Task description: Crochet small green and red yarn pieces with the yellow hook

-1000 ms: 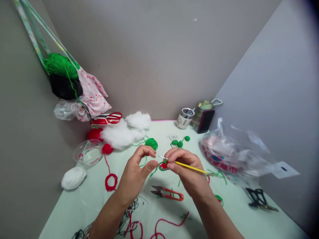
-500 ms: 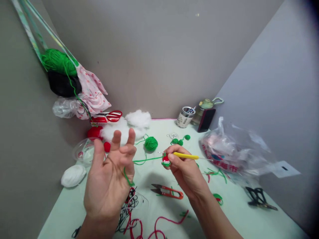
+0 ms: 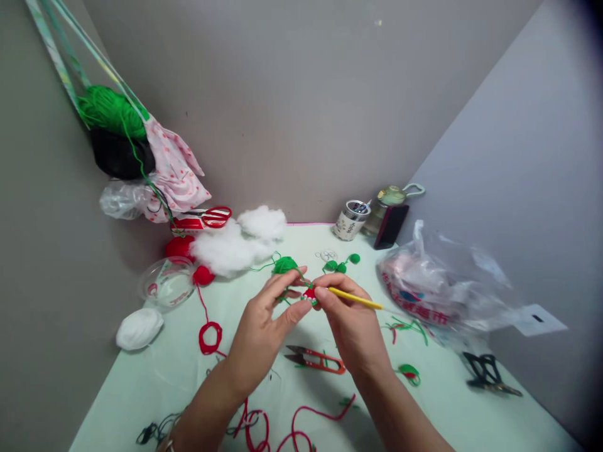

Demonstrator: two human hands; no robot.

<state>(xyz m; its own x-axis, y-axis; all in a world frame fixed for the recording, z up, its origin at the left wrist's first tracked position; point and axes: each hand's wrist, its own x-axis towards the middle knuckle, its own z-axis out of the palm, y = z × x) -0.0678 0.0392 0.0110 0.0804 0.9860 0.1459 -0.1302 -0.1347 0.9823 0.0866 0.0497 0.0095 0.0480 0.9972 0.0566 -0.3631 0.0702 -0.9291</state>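
Above the pale green table (image 3: 452,408), both hands meet at a small red and green crochet piece (image 3: 309,294). My left hand (image 3: 264,326) pinches the piece and its green yarn between thumb and fingers. My right hand (image 3: 351,323) grips a yellow crochet hook (image 3: 355,298), whose tip points left into the piece. A small green yarn ball (image 3: 285,265) lies just behind the hands, with green yarn running from it toward them.
Orange thread snips (image 3: 315,359) lie under the hands. White stuffing (image 3: 235,245), red scissors (image 3: 207,218), a clear bowl (image 3: 167,284) and a white ball (image 3: 139,328) sit left. A plastic bag (image 3: 438,289), black scissors (image 3: 490,373), a tin (image 3: 351,220) and a phone (image 3: 390,227) stand right. Loose red yarn (image 3: 301,427) trails near the front edge.
My left hand, raised open with green yarn over its fingers half a second ago, has come back down and pinched the piece. The right hand with the hook has barely moved.
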